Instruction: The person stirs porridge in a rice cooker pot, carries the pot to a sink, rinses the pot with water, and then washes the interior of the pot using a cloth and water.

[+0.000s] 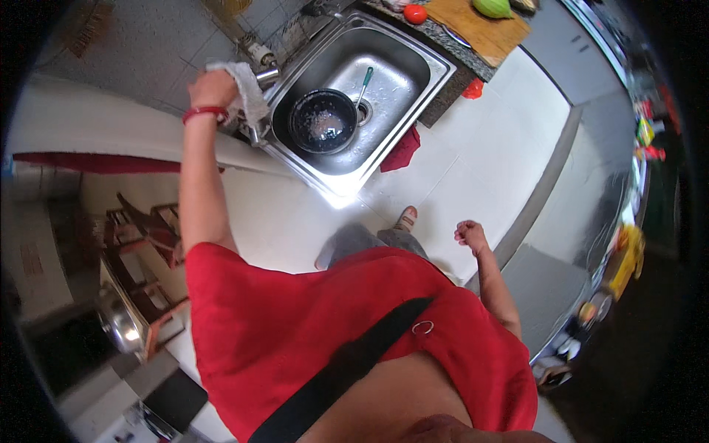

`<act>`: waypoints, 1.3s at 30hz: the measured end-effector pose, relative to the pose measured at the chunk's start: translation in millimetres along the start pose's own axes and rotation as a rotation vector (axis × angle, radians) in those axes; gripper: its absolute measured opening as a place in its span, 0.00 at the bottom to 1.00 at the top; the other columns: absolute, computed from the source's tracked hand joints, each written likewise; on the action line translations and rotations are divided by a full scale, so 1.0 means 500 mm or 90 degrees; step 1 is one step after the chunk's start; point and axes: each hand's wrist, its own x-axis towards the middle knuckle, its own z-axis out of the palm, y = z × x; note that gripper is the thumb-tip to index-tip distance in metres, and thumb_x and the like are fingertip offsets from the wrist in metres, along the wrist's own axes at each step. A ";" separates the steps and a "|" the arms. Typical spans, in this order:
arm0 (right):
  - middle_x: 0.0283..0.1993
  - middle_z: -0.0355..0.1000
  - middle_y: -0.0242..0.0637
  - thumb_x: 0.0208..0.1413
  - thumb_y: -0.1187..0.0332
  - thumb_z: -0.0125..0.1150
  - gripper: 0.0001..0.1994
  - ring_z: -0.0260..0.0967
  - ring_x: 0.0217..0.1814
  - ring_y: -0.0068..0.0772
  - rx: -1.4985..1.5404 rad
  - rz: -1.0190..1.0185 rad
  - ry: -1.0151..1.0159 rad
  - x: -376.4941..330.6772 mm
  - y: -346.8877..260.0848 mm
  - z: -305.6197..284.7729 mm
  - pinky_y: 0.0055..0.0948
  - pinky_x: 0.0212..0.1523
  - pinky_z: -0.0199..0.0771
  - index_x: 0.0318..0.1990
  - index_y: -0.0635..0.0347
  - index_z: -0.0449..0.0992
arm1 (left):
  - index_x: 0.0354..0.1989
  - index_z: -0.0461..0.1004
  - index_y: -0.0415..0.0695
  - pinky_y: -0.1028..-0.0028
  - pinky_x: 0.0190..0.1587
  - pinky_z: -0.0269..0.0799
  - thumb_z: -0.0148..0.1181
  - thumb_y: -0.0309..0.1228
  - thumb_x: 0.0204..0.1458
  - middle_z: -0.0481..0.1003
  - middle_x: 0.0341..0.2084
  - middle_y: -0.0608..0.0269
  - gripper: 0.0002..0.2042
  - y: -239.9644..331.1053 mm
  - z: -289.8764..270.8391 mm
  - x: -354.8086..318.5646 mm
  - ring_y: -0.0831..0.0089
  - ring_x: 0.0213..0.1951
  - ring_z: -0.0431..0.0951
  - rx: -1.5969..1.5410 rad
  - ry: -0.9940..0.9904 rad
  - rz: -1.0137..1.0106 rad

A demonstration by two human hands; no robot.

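A: Hands?
B: Right hand (470, 235) low beside the body, half open, fingers loosely curled, nothing visible in it. Left hand (213, 88) closed on a cloth (247, 92); folds hide the fingertips.
A: Where's the cloth exactly?
B: Hanging from the left hand, just left of the steel sink (399, 70), by a chrome fitting (269, 75). Can't tell if they touch.
A: Failure modes?
B: My read: a sideways pull could snag the loose end on the fitting. A low swing over the sink could drag it into the black pot (299, 118), wet-looking with pale bits inside, or knock the green-handled utensil (368, 77) by its rim.
A: Cloth condition?
B: Whitish-grey, limp, creased, bunched at the top. Wet or dry: can't tell.
A: Farther out?
B: Tomato (415, 14) and wooden cutting board (484, 33) on the table, well apart from the cloth.
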 end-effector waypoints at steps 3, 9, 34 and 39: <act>0.18 0.66 0.34 0.48 0.70 0.47 0.07 0.63 0.18 0.22 -0.162 -0.139 -0.027 0.104 -0.110 -0.076 0.21 0.17 0.63 0.26 0.63 0.70 | 0.39 0.72 0.48 0.54 0.50 0.55 0.42 0.29 0.46 0.70 0.42 0.60 0.14 0.060 -0.068 -0.012 0.63 0.48 0.66 0.176 -0.027 0.039; 0.17 0.66 0.34 0.51 0.62 0.47 0.14 0.62 0.19 0.22 -0.291 -0.498 -0.078 0.205 -0.578 0.018 0.24 0.22 0.62 0.22 0.64 0.69 | 0.33 0.73 0.46 0.63 0.49 0.59 0.49 0.24 0.41 0.70 0.41 0.64 0.10 0.123 -0.055 -0.069 0.67 0.47 0.66 0.087 0.398 0.096; 0.18 0.66 0.43 0.51 0.66 0.43 0.11 0.67 0.22 0.37 -0.578 -0.982 -0.153 0.282 -1.147 0.320 0.31 0.25 0.64 0.26 0.65 0.68 | 0.29 0.73 0.40 0.70 0.41 0.64 0.52 0.16 0.34 0.71 0.32 0.60 0.11 0.392 0.180 -0.249 0.64 0.38 0.70 -0.400 0.437 -0.200; 0.26 0.69 0.45 0.49 0.67 0.45 0.09 0.67 0.27 0.40 -0.562 -0.901 -0.239 0.285 -1.141 0.321 0.33 0.28 0.64 0.29 0.63 0.68 | 0.27 0.73 0.40 0.70 0.39 0.66 0.53 0.17 0.33 0.71 0.29 0.60 0.10 0.487 0.189 -0.250 0.64 0.36 0.70 -0.407 0.444 -0.281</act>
